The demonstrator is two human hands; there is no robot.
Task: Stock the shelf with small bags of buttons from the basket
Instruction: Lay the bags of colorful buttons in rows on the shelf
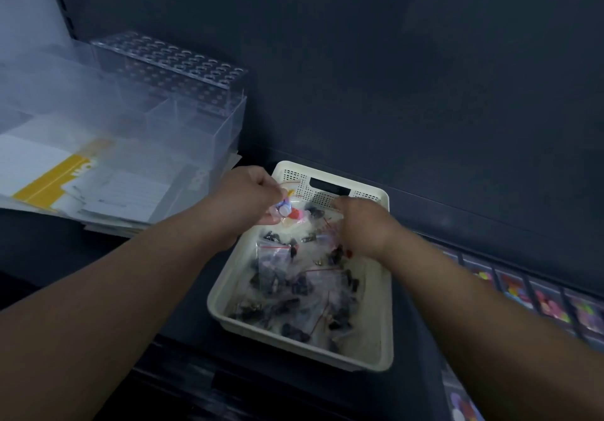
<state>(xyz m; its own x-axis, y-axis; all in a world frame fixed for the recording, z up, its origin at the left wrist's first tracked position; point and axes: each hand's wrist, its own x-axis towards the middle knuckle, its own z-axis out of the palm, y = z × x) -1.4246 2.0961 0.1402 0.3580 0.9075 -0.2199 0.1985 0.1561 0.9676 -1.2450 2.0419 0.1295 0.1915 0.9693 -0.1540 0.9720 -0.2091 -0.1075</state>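
A cream plastic basket (pixel 376 339) sits on the dark shelf, filled with several small clear zip bags of mostly dark buttons (pixel 287 283). My left hand (pixel 248 201) hovers over the basket's far left corner and grips a small bag of coloured buttons (pixel 283 208). My right hand (pixel 362 224) reaches into the far right part of the basket, fingers bent down among the bags. Whether it holds one is hidden by the back of the hand.
Clear acrylic display boxes (pixel 170 100) and stacked papers with a yellow band (pixel 65 172) lie on the left. On the right, a row of divided compartments (pixel 536 296) holds bags of colourful buttons. A dark back panel (pixel 392 61) rises behind.
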